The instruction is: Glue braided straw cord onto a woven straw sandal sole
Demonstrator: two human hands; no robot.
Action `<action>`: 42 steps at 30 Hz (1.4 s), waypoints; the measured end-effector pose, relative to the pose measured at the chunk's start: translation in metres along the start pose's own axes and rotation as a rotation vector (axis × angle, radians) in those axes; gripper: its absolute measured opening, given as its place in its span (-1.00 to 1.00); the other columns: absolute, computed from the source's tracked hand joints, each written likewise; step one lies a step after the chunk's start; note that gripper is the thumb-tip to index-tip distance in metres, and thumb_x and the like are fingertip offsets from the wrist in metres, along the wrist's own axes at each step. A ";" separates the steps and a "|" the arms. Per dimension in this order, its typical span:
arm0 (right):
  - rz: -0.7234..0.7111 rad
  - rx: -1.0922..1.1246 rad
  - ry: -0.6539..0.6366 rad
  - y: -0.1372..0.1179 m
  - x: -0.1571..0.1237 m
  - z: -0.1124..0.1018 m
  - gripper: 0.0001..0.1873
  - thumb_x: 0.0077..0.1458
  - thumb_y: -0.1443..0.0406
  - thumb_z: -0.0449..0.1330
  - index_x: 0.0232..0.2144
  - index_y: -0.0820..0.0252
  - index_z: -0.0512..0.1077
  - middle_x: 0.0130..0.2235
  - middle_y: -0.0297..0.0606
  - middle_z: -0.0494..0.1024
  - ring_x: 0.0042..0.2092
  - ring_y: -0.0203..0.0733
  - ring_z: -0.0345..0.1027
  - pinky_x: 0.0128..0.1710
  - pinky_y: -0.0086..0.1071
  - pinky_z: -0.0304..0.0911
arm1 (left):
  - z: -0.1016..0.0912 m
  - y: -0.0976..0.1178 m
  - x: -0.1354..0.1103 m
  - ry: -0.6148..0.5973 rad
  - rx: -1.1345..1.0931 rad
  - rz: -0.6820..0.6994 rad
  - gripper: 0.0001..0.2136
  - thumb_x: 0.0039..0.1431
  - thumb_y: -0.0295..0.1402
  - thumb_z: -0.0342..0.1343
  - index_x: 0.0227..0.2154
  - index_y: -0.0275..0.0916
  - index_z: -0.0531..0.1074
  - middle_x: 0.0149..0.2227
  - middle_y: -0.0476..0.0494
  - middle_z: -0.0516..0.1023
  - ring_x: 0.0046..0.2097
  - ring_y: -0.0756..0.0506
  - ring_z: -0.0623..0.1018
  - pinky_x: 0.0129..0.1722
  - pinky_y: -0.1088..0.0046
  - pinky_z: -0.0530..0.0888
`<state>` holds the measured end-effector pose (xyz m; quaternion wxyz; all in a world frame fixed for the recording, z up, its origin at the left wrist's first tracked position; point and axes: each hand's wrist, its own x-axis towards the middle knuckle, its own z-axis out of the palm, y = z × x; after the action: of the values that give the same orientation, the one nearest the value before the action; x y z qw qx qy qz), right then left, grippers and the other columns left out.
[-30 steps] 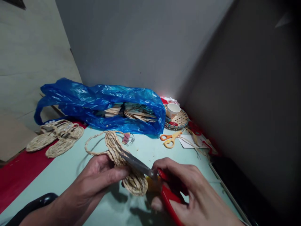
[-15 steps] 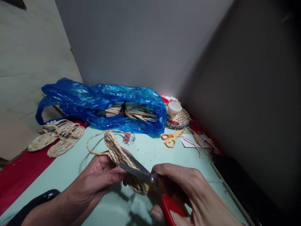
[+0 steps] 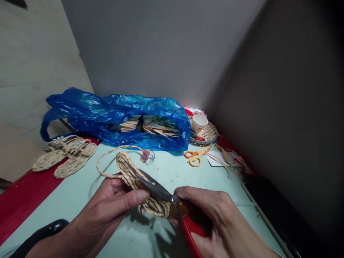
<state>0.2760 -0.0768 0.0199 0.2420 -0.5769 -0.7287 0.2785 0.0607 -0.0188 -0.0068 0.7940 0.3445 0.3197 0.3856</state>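
In my left hand (image 3: pixel 118 200) is a small woven straw sandal sole (image 3: pixel 156 207), tilted up off the table, with my thumb across its face. A braided straw cord (image 3: pixel 100 163) loops from it toward the back, ending near a pinkish scrap with thin wire (image 3: pixel 146 156). My right hand (image 3: pixel 215 211) is closed around the red handles of a pair of scissors (image 3: pixel 158 190). Their dark blades lie against the upper face of the sole; whether they touch a strand I cannot tell. Part of the handles is hidden by my fingers.
A blue plastic bag (image 3: pixel 88 109) holds a bundle of straw (image 3: pixel 158 126). Two woven sandals (image 3: pixel 71 157) lie at left. Orange-yellow scissors (image 3: pixel 197 156), a white paper (image 3: pixel 220 158) and a bamboo basket (image 3: pixel 211 134) with a paper cup (image 3: pixel 199 123) stand at right, beside a black object (image 3: pixel 268 211).
The scissor blades have gone from spread around the sole to nearly closed against its face. The sole has turned slightly, showing more of its face.
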 end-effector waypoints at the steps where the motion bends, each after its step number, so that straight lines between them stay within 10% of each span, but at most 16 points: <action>1: 0.014 0.012 -0.027 0.000 0.000 0.000 -0.82 0.15 0.39 0.22 -0.46 0.08 0.34 -0.51 -0.53 0.32 -0.48 -0.35 0.08 -0.49 -0.48 0.07 | 0.000 -0.001 0.000 0.003 -0.004 -0.003 -0.82 0.10 -0.38 0.47 -0.21 -0.10 0.71 -0.25 -0.03 0.79 -0.22 -0.09 0.72 -0.15 0.51 0.64; 11: -0.091 0.064 0.137 0.011 0.001 -0.002 -0.88 0.26 0.20 0.27 -0.31 0.09 0.47 -0.50 -0.46 0.45 -0.50 -0.31 0.22 -0.52 -0.51 0.18 | 0.014 0.013 0.001 0.075 -0.078 -0.080 -0.81 -0.02 -0.41 0.54 -0.34 -0.13 0.69 -0.37 -0.02 0.75 -0.29 -0.14 0.74 -0.21 0.43 0.66; 30: -0.477 -0.707 0.466 0.033 -0.002 -0.003 -0.60 0.27 0.31 0.11 0.14 0.25 0.36 -0.20 -0.13 0.66 -0.30 -0.11 0.60 -0.39 -0.34 0.42 | 0.008 0.019 0.003 0.155 -0.038 0.052 -0.89 0.01 -0.36 0.49 -0.45 -0.08 0.67 -0.29 -0.03 0.76 0.06 -0.29 0.66 -0.08 0.41 0.64; 42: -0.476 -0.677 0.379 0.036 -0.001 0.003 -0.71 0.34 0.38 0.07 0.07 0.23 0.42 -0.36 -0.35 0.56 -0.45 -0.25 0.47 -0.51 -0.35 0.17 | 0.000 0.012 0.003 0.227 0.054 0.027 -0.87 0.05 -0.32 0.47 -0.31 -0.10 0.68 -0.18 -0.09 0.75 0.04 -0.28 0.67 -0.21 0.47 0.65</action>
<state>0.3002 -0.0713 -0.0070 0.2263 -0.4807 -0.8339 -0.1495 0.0574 -0.0104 0.0017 0.7377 0.3243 0.4133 0.4241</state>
